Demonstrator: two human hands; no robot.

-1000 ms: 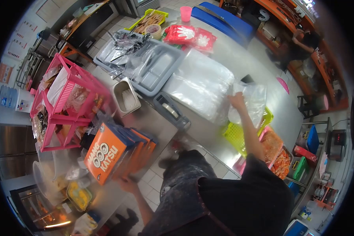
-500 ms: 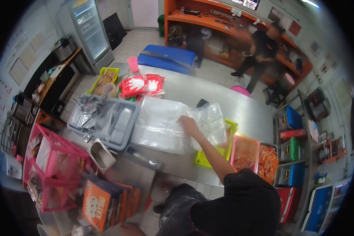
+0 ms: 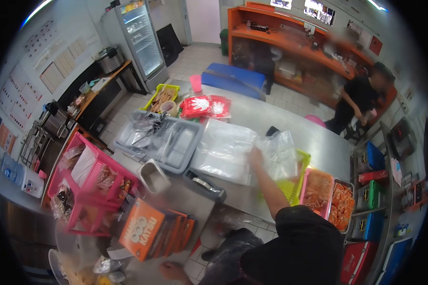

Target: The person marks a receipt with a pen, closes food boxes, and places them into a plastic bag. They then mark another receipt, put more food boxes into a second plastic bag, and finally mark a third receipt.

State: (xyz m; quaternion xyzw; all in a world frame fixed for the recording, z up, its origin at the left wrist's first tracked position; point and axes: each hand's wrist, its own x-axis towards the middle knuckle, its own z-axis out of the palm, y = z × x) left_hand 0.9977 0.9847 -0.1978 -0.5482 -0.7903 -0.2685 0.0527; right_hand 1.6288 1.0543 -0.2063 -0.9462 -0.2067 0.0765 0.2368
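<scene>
My right hand (image 3: pixel 255 157) is over the right edge of a stack of clear plastic bags (image 3: pixel 226 151) on the steel table; its fingers are smeared by motion. Just right of it, a loose clear bag (image 3: pixel 279 153) lies partly over a yellow-green basket (image 3: pixel 290 189). Low in the view, my left hand (image 3: pixel 172 270) is beside a row of orange boxes (image 3: pixel 145 230), apart from them. It is blurred, and whether it holds anything is unclear.
A grey tub (image 3: pixel 176 142) with plastic items, a metal container (image 3: pixel 154 176) and a tape dispenser (image 3: pixel 204 184) are left of the bags. Trays of orange packets (image 3: pixel 341 206) sit at right. A person in black (image 3: pixel 366 97) is bent over beyond the table.
The whole view has shifted, moving the table and objects rightward in the frame. My left hand shows more fully near the boxes. The other person has gone from upright to bent over.
</scene>
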